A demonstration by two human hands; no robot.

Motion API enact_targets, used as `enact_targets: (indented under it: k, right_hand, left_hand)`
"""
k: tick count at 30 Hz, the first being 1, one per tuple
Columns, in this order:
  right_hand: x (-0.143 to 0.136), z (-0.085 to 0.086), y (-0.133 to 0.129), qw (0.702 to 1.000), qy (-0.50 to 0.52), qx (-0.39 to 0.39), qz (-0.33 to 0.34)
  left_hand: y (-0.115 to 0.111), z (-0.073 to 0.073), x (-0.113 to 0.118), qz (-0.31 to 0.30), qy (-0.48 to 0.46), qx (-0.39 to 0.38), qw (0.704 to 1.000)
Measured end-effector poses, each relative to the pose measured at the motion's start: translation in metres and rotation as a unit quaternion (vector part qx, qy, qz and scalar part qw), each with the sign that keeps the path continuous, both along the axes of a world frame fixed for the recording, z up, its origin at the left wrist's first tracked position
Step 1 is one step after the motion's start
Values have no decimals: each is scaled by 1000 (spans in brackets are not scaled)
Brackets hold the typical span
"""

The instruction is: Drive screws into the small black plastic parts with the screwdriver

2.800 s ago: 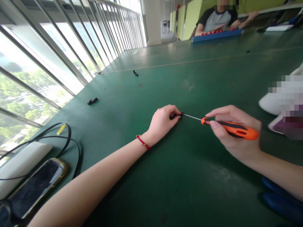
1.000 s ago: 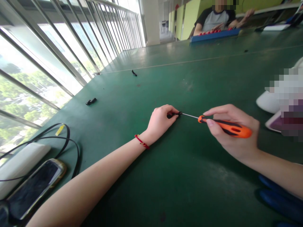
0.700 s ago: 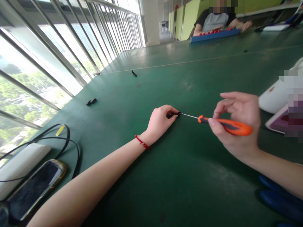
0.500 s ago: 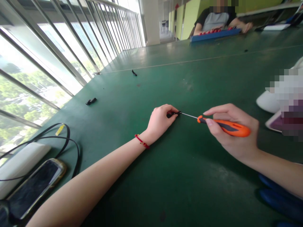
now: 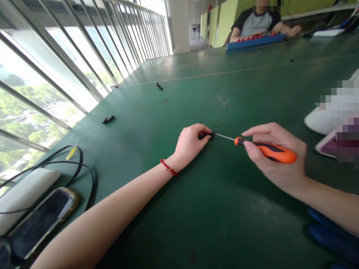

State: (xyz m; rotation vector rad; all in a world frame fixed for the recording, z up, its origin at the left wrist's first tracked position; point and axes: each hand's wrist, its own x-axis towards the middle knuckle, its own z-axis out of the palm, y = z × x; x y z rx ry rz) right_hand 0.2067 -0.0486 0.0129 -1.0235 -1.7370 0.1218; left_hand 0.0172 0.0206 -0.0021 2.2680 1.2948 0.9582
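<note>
My left hand [image 5: 192, 144] rests on the green table [image 5: 224, 209] and pinches a small black part [image 5: 208, 135] between thumb and fingers. From the right, my right hand [image 5: 277, 153] holds a screwdriver [image 5: 276, 152] with an orange and black handle. Its thin metal shaft points left, and its tip meets the black part at my left fingertips. The exact contact at the tip is too small to make out. Two other small black pieces lie on the table, one [image 5: 108, 120] to the left and one [image 5: 159, 86] farther back.
At the lower left are a phone [image 5: 39, 224], a white box-shaped object [image 5: 30, 194] and a black cable [image 5: 92, 179]. A railing [image 5: 84, 56] runs along the left edge. A person [image 5: 256, 23] sits across, behind a blue tray [image 5: 255, 43]. White objects [image 5: 319, 119] stand at the right.
The screwdriver handle has turned in my right hand, so its black and orange pattern shows differently. My left hand and the black part have stayed in place.
</note>
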Motion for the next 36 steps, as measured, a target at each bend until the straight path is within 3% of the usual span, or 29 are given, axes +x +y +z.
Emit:
enact_targets:
  k: [5,7,12,16,23,29,32,36]
  right_hand:
    - [1,-4,10,992,90,84,29]
    - [1,-4,12,990,115,60,51]
    - [0,1,2,1000,11,-5,6]
    - [-2,1,-1,1000,7,-21,9]
    - [0,-4,11,990,111,71,44]
    - [1,0,1,1000,-18,1,-12]
    - [0,-1,-1,1000,-14,-5,-2]
    - [0,-3,6,997,51,63,3]
  left_hand:
    - [0,-1,0,5,3,2,1000]
    - [0,0,0,3,4,2,1000]
    - [0,0,0,1,1,-2,1000]
    - [0,-1,0,5,3,-2,1000]
    - [0,0,0,4,4,0,1000]
    - [0,-1,-1,1,2,1,1000]
    - [0,-1,0,4,5,-2,1000]
    - [0,-1,0,6,4,-1,1000]
